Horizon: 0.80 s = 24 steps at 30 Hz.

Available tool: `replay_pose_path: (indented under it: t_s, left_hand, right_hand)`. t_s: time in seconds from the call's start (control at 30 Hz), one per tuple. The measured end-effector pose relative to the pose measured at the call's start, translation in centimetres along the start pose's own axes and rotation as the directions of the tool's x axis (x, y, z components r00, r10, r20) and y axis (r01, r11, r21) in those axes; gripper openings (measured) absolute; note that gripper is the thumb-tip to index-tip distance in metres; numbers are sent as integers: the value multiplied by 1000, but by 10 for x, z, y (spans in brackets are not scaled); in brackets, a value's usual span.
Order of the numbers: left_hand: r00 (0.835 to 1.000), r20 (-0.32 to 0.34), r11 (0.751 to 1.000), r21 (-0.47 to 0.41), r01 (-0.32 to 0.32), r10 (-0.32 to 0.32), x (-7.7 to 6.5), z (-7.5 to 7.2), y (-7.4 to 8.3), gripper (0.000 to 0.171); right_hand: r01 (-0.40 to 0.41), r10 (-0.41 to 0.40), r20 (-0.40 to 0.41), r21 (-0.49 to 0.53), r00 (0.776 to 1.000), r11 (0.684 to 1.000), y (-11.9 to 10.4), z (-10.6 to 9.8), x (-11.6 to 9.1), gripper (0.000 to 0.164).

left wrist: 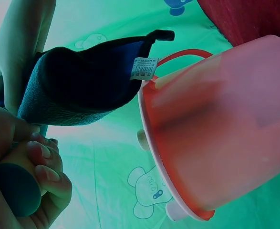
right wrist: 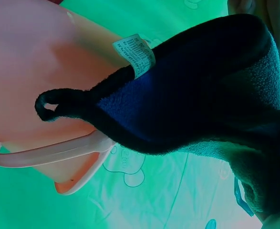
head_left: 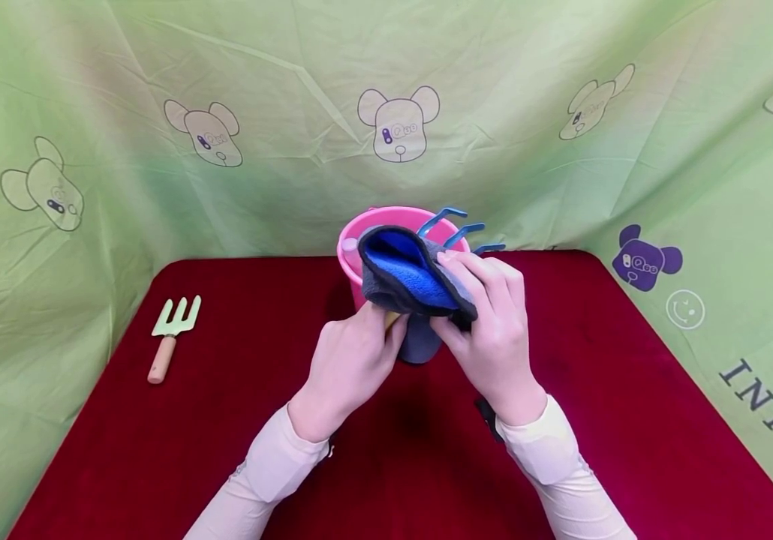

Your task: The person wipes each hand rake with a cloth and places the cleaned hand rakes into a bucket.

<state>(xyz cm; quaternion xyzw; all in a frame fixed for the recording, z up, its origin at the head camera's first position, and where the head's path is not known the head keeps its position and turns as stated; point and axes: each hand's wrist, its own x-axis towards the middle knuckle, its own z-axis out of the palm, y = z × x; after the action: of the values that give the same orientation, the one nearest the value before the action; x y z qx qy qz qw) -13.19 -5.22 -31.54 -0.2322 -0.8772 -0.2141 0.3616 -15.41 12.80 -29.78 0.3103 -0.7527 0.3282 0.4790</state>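
A pink bucket (head_left: 396,215) stands mid-frame, a pale knob (head_left: 349,246) by its left rim; I can't tell what else is inside. In front, the left hand's (head_left: 353,349) fingers curl round a rake's (head_left: 462,233) handle. The right hand's (head_left: 494,330) pinch the blue-grey cloth (head_left: 413,279) over it. A fork (head_left: 171,334) lies far left.

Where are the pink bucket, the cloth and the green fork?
Pink bucket (left wrist: 225,131): left wrist view, middle of its outer wall.
Cloth (head_left: 413,277): head view, on its bright blue side.
Green fork (head_left: 166,346): head view, top of its handle.
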Motion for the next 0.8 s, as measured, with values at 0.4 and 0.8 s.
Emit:
replay_pose_path:
  t_s: [0.4, 0.8]
  left_hand:
    - [1000, 9, 1000, -13, 16, -16, 0, 1, 2, 29]
    - [1000, 7, 1000, -11, 12, -12, 1, 0, 3, 28]
  right_hand:
    - [-9, 9, -10, -18, 1000, 1000, 2, -1, -1, 40]
    - [-16, 15, -30, -22, 999, 1000, 3, -2, 1, 39]
